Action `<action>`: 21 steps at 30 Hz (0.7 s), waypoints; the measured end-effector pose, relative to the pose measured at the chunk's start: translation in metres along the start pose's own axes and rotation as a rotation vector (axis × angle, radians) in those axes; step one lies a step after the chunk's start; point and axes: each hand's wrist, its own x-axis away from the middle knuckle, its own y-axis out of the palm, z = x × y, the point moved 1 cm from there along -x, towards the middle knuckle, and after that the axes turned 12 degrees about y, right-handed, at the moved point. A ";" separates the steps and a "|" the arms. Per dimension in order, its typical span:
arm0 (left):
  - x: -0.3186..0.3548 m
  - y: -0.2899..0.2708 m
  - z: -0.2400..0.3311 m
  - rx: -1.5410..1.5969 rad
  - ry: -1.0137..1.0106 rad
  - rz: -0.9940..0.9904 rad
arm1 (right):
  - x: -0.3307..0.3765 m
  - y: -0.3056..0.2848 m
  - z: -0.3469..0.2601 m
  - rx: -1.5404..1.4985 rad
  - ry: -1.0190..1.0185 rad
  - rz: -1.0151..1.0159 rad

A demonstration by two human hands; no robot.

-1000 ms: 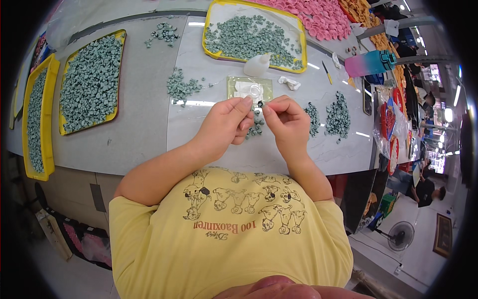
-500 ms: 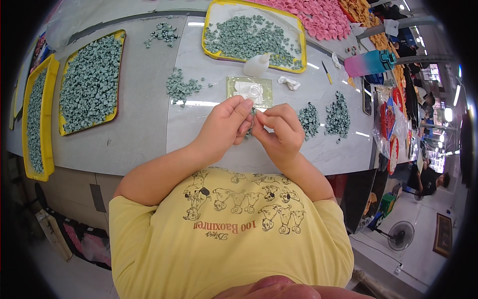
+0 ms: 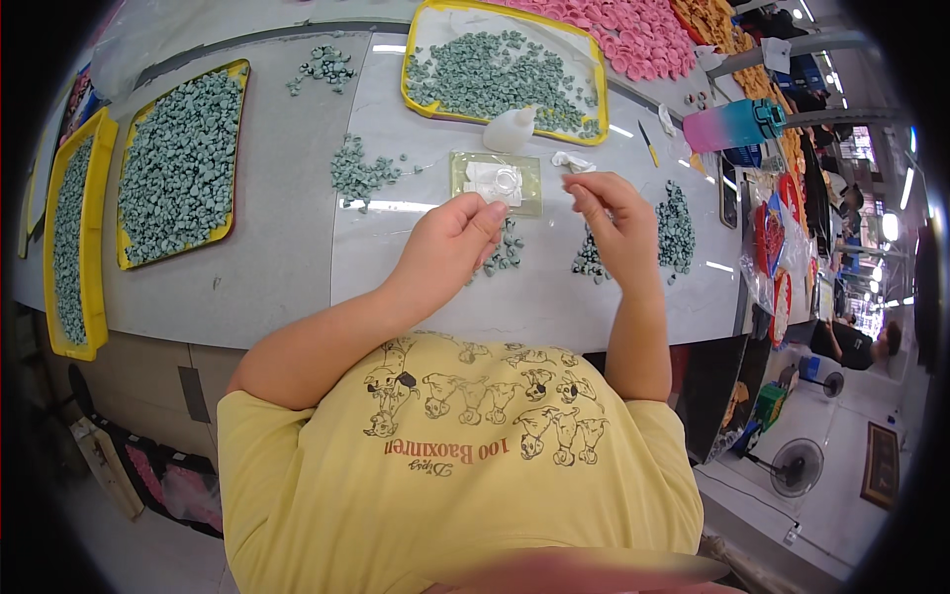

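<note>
My left hand (image 3: 450, 246) is closed, thumb pressed on bent fingers, over the front of the table; whatever it grips is hidden. To its right my right hand (image 3: 621, 223) is raised, thumb and forefinger tips close together in a pinch; anything between them is too small to make out. Just beyond the left hand lies a greenish pad (image 3: 530, 188) with white paper and a small clear round dish (image 3: 508, 181). A loose cluster of small grey-green pieces (image 3: 509, 247) lies beside the left fingers. Another pile of pieces (image 3: 586, 259) is partly covered by my right hand.
Yellow trays (image 3: 243, 148) of grey-green pieces stand at the left, and another yellow tray (image 3: 407, 74) at the back. A white squeeze bottle (image 3: 509, 131), crumpled tissue (image 3: 574, 162), a knife (image 3: 649, 145) and a pink-and-blue drinking bottle (image 3: 732, 126) are farther off. Pink pieces (image 3: 643, 40) are heaped behind.
My right hand has left the left hand and moved to the right, uncovering the loose cluster of grey-green pieces. The left hand stays nearly in place.
</note>
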 end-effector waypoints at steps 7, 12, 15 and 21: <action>-0.002 0.004 -0.003 -0.345 0.034 -0.122 | 0.001 -0.032 0.036 0.840 0.154 -0.079; -0.004 0.006 -0.005 0.011 -0.123 -0.020 | 0.004 -0.023 0.045 0.934 0.208 -0.093; -0.006 0.006 -0.008 0.287 -0.153 0.004 | 0.004 -0.018 0.040 0.743 0.199 -0.064; -0.007 0.010 -0.009 0.345 -0.216 -0.157 | 0.019 0.013 0.002 0.222 0.033 -0.117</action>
